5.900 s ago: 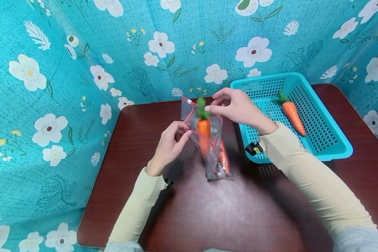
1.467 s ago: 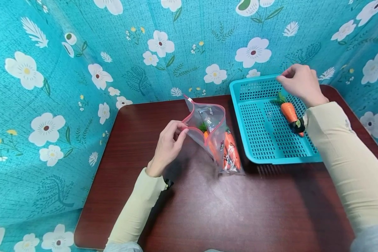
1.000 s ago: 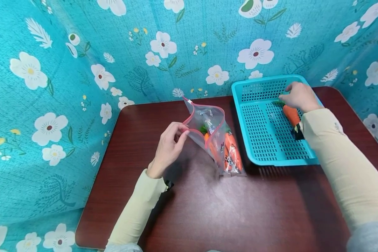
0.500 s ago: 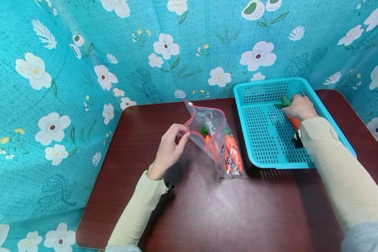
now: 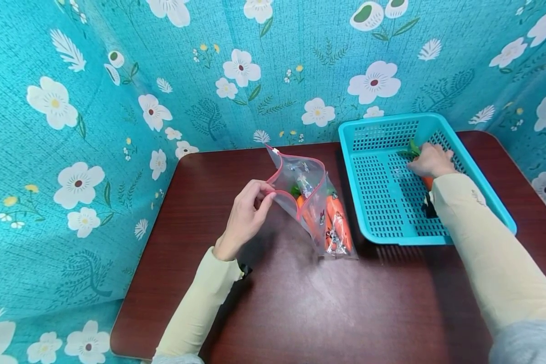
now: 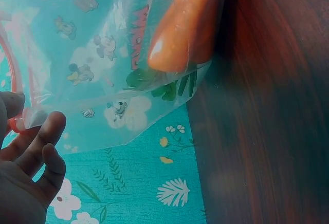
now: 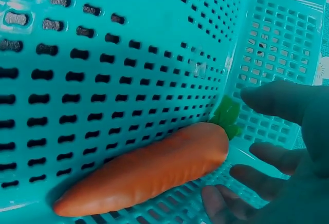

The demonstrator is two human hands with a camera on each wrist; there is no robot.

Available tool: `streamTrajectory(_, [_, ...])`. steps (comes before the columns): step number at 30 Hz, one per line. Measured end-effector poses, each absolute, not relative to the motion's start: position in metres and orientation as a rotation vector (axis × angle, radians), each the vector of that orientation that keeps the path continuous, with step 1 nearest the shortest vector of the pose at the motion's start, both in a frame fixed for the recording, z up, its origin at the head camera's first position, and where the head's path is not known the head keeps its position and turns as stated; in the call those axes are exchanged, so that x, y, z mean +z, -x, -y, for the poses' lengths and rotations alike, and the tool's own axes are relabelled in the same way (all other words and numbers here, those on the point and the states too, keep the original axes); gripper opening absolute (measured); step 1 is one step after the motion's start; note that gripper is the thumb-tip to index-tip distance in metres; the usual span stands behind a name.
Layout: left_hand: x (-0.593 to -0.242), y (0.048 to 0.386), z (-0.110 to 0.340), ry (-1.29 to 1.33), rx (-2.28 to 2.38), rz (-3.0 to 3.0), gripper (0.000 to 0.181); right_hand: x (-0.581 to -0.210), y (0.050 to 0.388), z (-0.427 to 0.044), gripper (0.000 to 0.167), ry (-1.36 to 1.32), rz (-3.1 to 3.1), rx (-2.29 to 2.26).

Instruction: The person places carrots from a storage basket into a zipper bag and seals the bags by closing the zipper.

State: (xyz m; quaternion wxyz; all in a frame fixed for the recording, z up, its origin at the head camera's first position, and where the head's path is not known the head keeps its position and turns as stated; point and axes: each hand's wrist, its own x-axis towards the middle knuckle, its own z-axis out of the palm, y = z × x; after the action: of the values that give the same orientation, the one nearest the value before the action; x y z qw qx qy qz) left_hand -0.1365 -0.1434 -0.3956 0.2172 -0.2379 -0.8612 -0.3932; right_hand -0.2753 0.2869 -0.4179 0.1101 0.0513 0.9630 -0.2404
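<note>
My left hand [image 5: 247, 215] pinches the red-edged mouth of a clear zip bag [image 5: 316, 222]; the left wrist view shows the fingers at that edge. Several orange carrots [image 5: 340, 222] with green tops lie inside the bag, which stands open on the table. Over the blue basket [image 5: 384, 237] my right hand [image 5: 434, 161] reaches down above one carrot [image 7: 149, 170] with a green leafy top [image 7: 226, 115]. In the right wrist view the thumb and fingers are spread near its thick end, apart from it. From the head view the hand and sleeve hide most of this carrot.
The dark red-brown table [image 5: 200, 202] carries the bag at its middle and the basket at right. A teal flowered cloth [image 5: 273, 60] hangs behind and at both sides. The basket's raised rim surrounds the right hand.
My right hand went from the bag, where it handled a carrot now inside, to the basket, then lowered to the last carrot there. The left hand kept its pinch; the bag's lower end shifted right.
</note>
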Motion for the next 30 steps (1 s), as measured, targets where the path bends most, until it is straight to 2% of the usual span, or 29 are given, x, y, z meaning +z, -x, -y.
streamTrajectory(6, [-0.3953, 0.1354, 0.1432, 0.657, -1.097, 2.39, 0.017, -0.4224, 0.2749, -0.2864, 0.068, -0.172, -2.816, -0.684])
streamTrajectory(10, [-0.3956, 0.135, 0.1433, 0.657, -1.09, 2.387, 0.017, -0.425, 0.274, -0.285, 0.06, -0.17, -2.811, -0.675])
streamTrajectory(18, [-0.3959, 0.1351, 0.1431, 0.662, -1.097, 2.386, 0.016, -0.4238, 0.2718, -0.2796, 0.073, -0.207, -2.781, -0.67])
streamTrajectory(30, [-0.3952, 0.1352, 0.1432, 0.654, -1.09, 2.394, 0.017, -0.426, 0.2731, -0.2787, 0.068, -0.218, -2.729, -0.57])
